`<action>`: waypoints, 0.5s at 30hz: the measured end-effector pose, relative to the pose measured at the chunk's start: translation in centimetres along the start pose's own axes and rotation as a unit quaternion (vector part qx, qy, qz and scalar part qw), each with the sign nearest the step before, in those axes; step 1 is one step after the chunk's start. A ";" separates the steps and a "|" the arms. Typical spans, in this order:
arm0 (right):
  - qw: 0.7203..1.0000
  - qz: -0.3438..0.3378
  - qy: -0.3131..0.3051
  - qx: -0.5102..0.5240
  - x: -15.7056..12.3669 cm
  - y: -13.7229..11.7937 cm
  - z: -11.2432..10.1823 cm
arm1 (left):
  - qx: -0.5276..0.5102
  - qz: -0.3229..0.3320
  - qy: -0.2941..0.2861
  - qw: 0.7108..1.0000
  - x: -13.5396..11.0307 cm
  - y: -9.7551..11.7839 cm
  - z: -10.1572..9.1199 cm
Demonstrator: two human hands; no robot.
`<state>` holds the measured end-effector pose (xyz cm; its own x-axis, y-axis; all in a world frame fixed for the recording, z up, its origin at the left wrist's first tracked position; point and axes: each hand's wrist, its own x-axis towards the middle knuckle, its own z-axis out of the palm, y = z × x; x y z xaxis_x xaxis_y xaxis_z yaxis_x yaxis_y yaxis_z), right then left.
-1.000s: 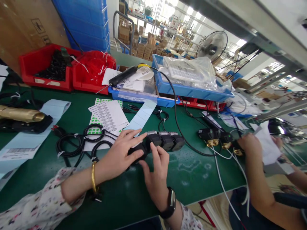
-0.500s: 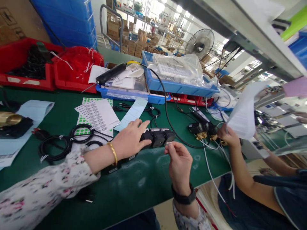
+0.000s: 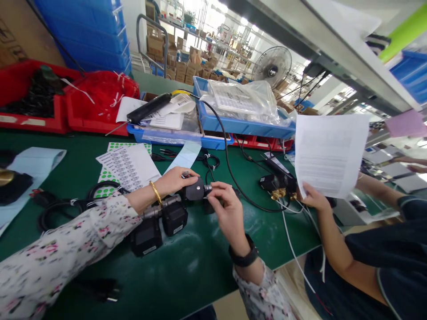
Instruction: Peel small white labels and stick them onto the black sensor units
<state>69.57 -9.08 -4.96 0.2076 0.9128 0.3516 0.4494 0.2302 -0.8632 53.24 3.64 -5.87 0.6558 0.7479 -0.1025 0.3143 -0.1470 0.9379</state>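
black box [image 3: 194, 190] between two hands, the metal stub [image 3: 207, 188] pointing right

the black box sits over the green table [image 3: 190, 266], just in front of the left hand's [image 3: 175, 180] fingertips and to the right of its palm. the left thumb lies along the box's top edge and the fingers curl behind it, so this grip is narrow and holding the box. whether the box also rests on the table is hard to tell.

the line from box to stub runs roughly sideways, from the left hand towards the right hand [image 3: 228, 208]. the stub comes out of the box's right side, and the right hand is the nearer one to it. from the right fingertips, the box lies to the left, with the stub in between. the right thumb and fingers are drawn close together at the stub; i cannot tell whether they pinch something small or only touch it.

two more black boxes [image 3: 175, 218] with metal pipes lie side by side under the left wrist, on the near left of the held one. another dark box [image 3: 209, 206] shows partly behind the right fingers. farther right, a co-worker's hand [image 3: 315, 198] holds up a white sheet [image 3: 330, 155], well apart from this pair of hands.
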 end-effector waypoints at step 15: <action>0.958 -0.111 -0.134 -0.228 1.7 -1.5 2.6 | -0.062 0.012 -0.022 0.998 0.1 -0.1 -0.1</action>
<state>66.98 -7.02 -4.01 -0.1405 0.9262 0.3497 0.8024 0.3135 -0.5078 53.18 3.75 -5.97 0.6920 0.7162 -0.0911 0.2123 -0.0812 0.9738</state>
